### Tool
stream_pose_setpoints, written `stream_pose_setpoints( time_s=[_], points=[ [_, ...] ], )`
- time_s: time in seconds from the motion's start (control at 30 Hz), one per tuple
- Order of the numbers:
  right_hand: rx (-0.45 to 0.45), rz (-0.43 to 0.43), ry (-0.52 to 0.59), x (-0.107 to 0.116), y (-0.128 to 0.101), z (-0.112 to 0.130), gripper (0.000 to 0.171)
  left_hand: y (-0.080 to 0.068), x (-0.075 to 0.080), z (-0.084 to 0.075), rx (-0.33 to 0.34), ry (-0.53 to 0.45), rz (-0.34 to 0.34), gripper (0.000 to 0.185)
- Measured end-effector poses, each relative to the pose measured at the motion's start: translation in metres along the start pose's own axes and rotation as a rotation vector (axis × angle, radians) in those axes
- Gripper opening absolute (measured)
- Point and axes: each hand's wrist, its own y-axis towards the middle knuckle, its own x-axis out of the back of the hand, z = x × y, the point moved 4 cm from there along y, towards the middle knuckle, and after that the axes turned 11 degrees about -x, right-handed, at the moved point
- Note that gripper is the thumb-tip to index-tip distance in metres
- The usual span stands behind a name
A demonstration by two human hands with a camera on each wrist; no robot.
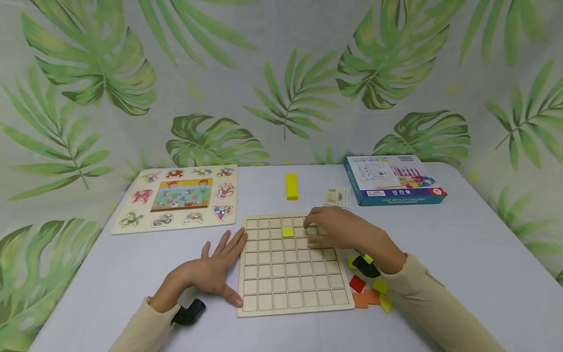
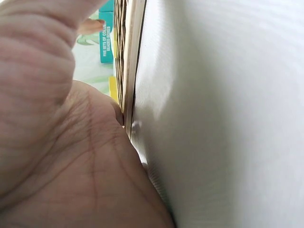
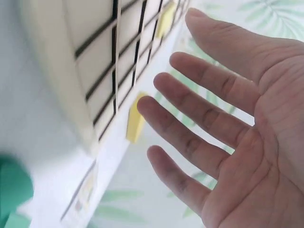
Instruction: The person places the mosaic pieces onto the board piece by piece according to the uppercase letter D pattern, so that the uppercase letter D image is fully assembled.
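A wooden grid board (image 1: 292,284) lies flat on the white table, with one yellow square tile (image 1: 288,232) in a cell near its far side. My left hand (image 1: 215,271) rests at the board's left edge, thumb near the near corner and fingers spread along the side. In the left wrist view the palm (image 2: 71,156) is beside that edge. Over the far right part of the board is my right hand (image 1: 338,227). The right wrist view shows its fingers (image 3: 190,147) loosely extended and apart, with nothing between them.
Right of the board lie a red tile (image 1: 357,283), orange tiles (image 1: 360,300) and several yellow pieces (image 1: 385,303). Behind it stand a yellow block (image 1: 292,187), a pattern card (image 1: 337,196) and a teal-edged box (image 1: 396,181). An animal puzzle board (image 1: 176,198) is at far left.
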Motion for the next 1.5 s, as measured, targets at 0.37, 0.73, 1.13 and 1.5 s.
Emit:
stream_pose_setpoints(
  time_s=[0.37, 0.73, 1.13, 1.5],
  points=[
    [-0.119, 0.038, 0.108, 0.006, -0.028, -0.042, 0.035, 0.000, -0.001, 0.000, -0.016, -0.025, 0.010, 0.146],
    [-0.227, 0.055, 0.140, 0.011, -0.052, -0.077, 0.039, -0.001, 0.000, -0.001, 0.003, -0.019, 0.028, 0.143],
    [-0.276, 0.102, 0.179, 0.010, -0.055, -0.104, 0.036, 0.001, 0.000, -0.006, 0.009, -0.036, 0.013, 0.144],
    [-0.239, 0.123, 0.224, 0.004, -0.053, -0.116, 0.028, 0.001, -0.001, -0.006, 0.004, -0.054, 0.019, 0.143]
  ],
)
